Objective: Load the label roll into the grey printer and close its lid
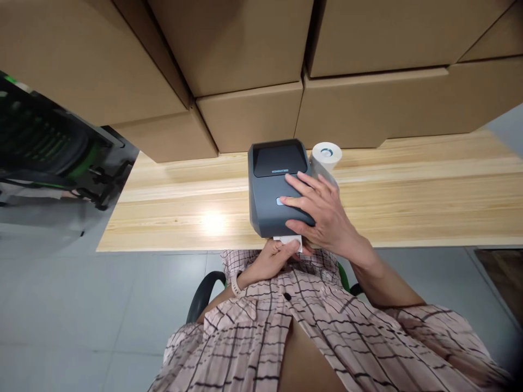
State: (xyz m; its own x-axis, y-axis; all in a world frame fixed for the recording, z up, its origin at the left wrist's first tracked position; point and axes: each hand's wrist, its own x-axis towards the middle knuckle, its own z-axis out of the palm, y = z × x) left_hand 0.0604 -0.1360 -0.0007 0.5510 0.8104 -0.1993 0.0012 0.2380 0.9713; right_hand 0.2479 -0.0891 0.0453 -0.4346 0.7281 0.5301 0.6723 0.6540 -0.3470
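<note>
My shirt [253, 337] is closest, just below my hands. The table [408, 190] is under and around the spot where I work. Big boxes [249, 120] stand past my hands, at the back. Down to the left of my left hand I see the gray floor [81, 299], and a black chair arm [202, 296] is near my left elbow.

My right hand [322, 212] lies on the printer [267, 209] with its fingers spread wide. One fingertip is at the blue button [279, 201]. My left hand [273, 258] pinches the paper [281, 238] under its thumb, at the printer's near edge. A pale band [235, 284] goes around that wrist.

The printer is gray and boxy, with a dark, shiny top part. A round white roll [327, 154] stands just past my right hand. The table has stripy wood lines, the boxes are flat brown card, and my shirt is pink with dark checks.
</note>
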